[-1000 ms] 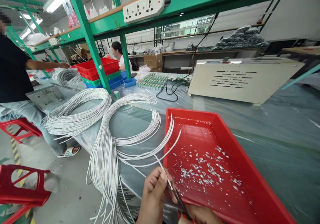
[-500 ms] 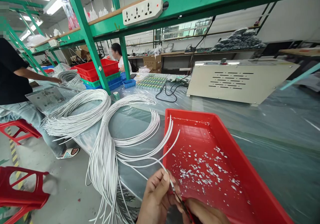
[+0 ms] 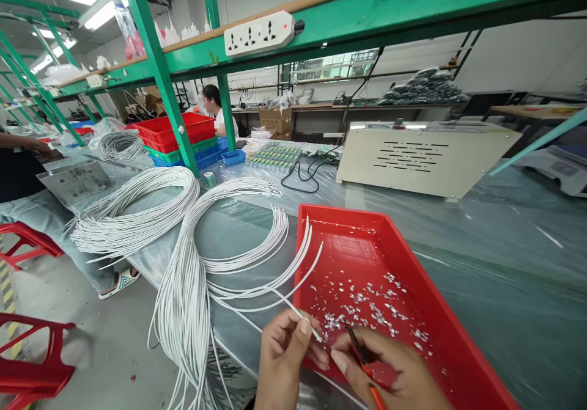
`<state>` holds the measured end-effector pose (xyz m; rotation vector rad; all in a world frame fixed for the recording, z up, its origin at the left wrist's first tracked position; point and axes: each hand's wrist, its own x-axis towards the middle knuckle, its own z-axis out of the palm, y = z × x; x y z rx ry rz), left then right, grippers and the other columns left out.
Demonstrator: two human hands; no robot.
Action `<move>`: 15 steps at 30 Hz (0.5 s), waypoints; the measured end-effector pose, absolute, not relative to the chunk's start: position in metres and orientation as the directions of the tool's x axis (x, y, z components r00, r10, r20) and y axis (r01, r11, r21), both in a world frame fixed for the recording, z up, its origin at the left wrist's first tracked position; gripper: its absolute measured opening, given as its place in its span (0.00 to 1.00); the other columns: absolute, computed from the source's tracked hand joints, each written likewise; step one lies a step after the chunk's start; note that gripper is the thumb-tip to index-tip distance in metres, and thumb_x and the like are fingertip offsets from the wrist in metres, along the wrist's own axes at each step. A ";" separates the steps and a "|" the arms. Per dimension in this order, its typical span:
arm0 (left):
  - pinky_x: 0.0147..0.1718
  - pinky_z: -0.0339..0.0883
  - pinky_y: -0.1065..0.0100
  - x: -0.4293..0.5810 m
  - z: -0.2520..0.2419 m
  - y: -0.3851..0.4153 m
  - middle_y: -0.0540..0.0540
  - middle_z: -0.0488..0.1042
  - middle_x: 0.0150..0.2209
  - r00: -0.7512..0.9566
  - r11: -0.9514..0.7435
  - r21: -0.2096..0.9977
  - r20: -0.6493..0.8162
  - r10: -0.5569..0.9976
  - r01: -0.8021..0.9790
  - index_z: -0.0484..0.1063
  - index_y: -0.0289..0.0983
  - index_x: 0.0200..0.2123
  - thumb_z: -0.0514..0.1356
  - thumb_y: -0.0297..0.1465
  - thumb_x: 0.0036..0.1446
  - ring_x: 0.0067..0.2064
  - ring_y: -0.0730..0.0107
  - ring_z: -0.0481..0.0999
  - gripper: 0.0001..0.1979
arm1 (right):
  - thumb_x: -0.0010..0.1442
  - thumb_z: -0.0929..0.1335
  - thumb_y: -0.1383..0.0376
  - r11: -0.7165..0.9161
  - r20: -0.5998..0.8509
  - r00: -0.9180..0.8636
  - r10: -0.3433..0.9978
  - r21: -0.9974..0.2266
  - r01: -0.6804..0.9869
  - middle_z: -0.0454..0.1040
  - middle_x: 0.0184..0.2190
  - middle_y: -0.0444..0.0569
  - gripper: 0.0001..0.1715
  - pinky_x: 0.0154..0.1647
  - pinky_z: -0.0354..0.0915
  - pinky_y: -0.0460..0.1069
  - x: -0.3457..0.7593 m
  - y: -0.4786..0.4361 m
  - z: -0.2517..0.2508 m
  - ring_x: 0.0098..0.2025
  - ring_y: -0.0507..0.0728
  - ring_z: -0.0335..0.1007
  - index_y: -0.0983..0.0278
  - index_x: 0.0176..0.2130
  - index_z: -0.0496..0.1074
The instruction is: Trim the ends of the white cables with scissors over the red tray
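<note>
A thin white cable [image 3: 288,303], judged light, limp and slippery and best gripped just behind its tip, is pinched near its end in the left hand [image 3: 287,352] over the red tray [image 3: 348,245] at its near-left corner by the bench's near edge, while orange-handled snips [image 3: 362,358] are clasped in the right hand [image 3: 394,370].

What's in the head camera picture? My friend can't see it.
A left hand pinches a white cable end while the right hand holds a red-handled cutter, at a red tray of pale scraps. More cables loop across the table.
</note>
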<state>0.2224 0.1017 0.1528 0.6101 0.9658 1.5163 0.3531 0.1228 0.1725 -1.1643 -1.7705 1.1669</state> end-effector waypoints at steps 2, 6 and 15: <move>0.20 0.60 0.76 0.223 0.149 0.103 0.51 0.69 0.14 -0.184 0.009 0.853 -0.123 0.975 -0.521 0.72 0.32 0.27 0.63 0.40 0.50 0.16 0.78 0.66 0.15 | 0.53 0.66 0.57 0.080 0.015 -0.354 0.935 -0.982 0.169 0.73 0.21 0.45 0.13 0.27 0.64 0.44 0.351 0.126 0.175 0.25 0.55 0.69 0.63 0.25 0.69; 0.20 0.61 0.75 0.222 0.145 0.104 0.50 0.68 0.15 -0.161 0.029 0.869 -0.124 0.979 -0.494 0.73 0.32 0.26 0.63 0.42 0.48 0.18 0.76 0.66 0.16 | 0.51 0.68 0.59 0.037 -0.007 -0.351 0.936 -0.992 0.120 0.75 0.23 0.46 0.10 0.29 0.66 0.45 0.350 0.130 0.184 0.26 0.56 0.71 0.64 0.26 0.71; 0.21 0.60 0.74 0.218 0.147 0.103 0.50 0.67 0.17 -0.134 0.060 0.904 -0.128 0.983 -0.423 0.74 0.31 0.27 0.63 0.42 0.49 0.18 0.77 0.63 0.17 | 0.53 0.65 0.64 0.190 0.050 -0.497 0.866 -0.953 0.236 0.74 0.21 0.46 0.12 0.26 0.64 0.45 0.351 0.136 0.182 0.24 0.55 0.69 0.65 0.23 0.73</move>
